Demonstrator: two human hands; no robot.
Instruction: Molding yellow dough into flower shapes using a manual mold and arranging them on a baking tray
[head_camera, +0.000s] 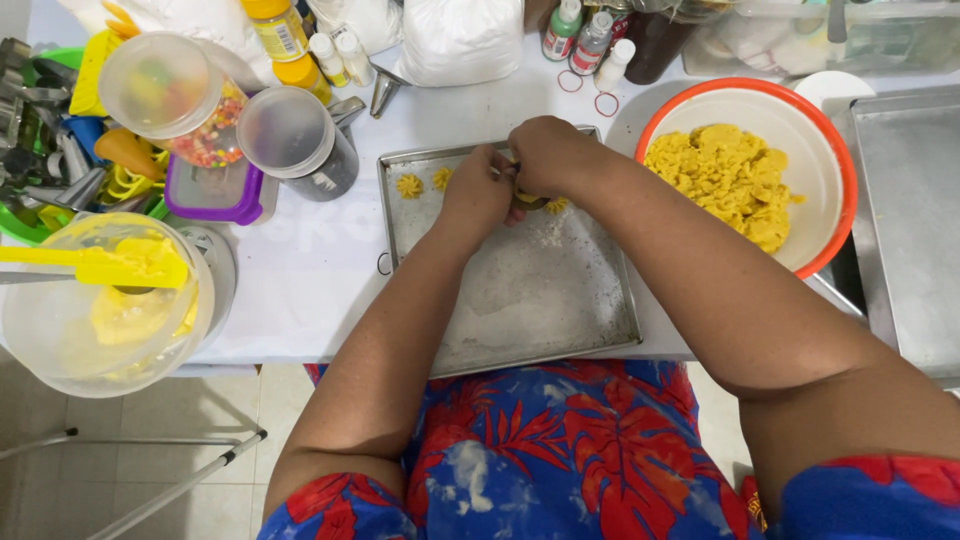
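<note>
A floured metal baking tray (560, 300) lies on the white table in front of me. Two small yellow star-shaped dough pieces (408, 186) sit at its far left corner, and a third (556, 206) peeks out beside my hands. My left hand (478, 192) and my right hand (548, 155) are pressed together over the far edge of the tray, both closed around a small tool with yellow dough; the tool itself is mostly hidden. An orange-rimmed bowl (830, 150) at the right holds a heap of yellow dough (728, 180).
A second metal tray (915, 230) lies at the far right. At the left stand a clear bowl with a yellow spatula (100, 290), a purple-lidded box (212, 195), jars of sprinkles (185, 100), small bottles (580, 40) and a white bag (460, 40).
</note>
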